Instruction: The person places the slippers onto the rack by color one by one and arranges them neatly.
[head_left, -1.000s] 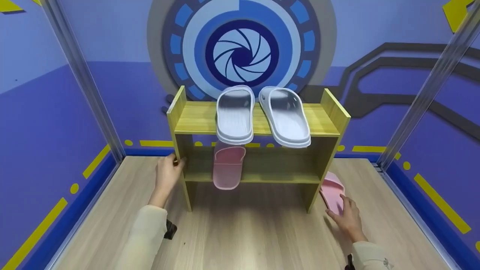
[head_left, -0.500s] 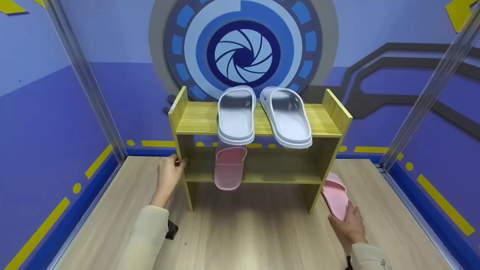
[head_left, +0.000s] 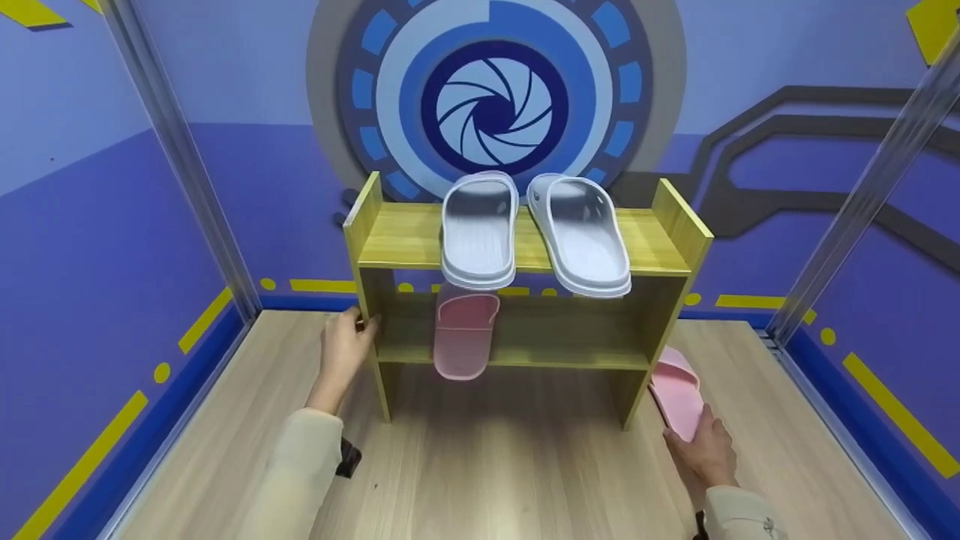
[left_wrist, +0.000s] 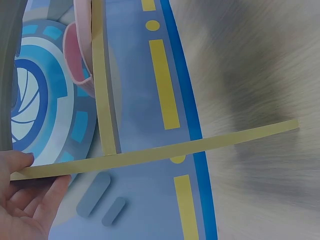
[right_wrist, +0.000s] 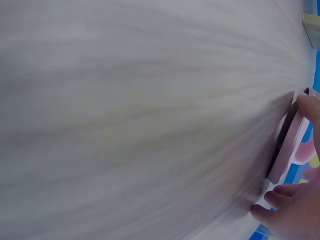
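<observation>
In the head view my left hand (head_left: pixel 346 346) grips the left side panel of a small wooden shoe rack (head_left: pixel 667 315). The left wrist view shows that panel (left_wrist: pixel 150 157) between thumb and fingers. My right hand (head_left: pixel 705 450) holds a pink slipper (head_left: pixel 681 397) at its heel, thumb on the left edge and fingers on the right. This slipper lies on the table right of the rack, toe pointing away. Its mate, another pink slipper (head_left: pixel 463 345), sits on the lower shelf, left of centre. Two pale grey clogs (head_left: pixel 480 240) stand side by side on the top shelf.
The wood-grain table (head_left: pixel 510 480) extends in front of the rack and to both sides. Blue patterned walls (head_left: pixel 225 195) enclose it, with metal posts (head_left: pixel 184 165) at the corners. The clogs' heels overhang the top shelf's front edge.
My right hand has slid back along the pink slipper to its heel, uncovering more of the footbed. My left hand stays on the rack. The whole view has shifted slightly.
</observation>
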